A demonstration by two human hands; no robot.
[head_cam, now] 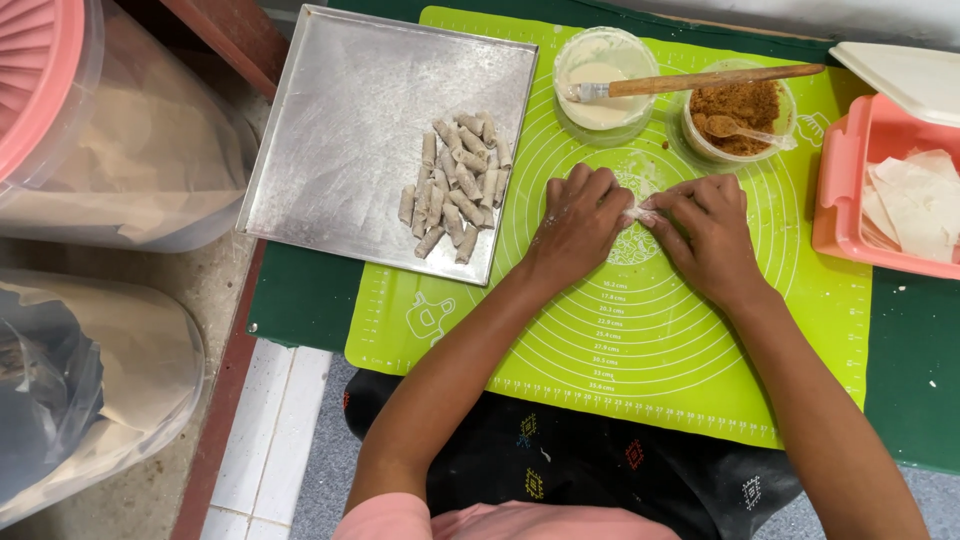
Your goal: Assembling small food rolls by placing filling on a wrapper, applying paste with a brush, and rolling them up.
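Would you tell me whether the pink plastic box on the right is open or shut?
Open: the pink plastic box shows pale pastry sheets inside, and its white lid lies off, behind it.

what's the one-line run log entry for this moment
left hand + right hand: pinching small wrapper roll | on: green mat | tray: finished rolls | behind: paste bowl, brown filling
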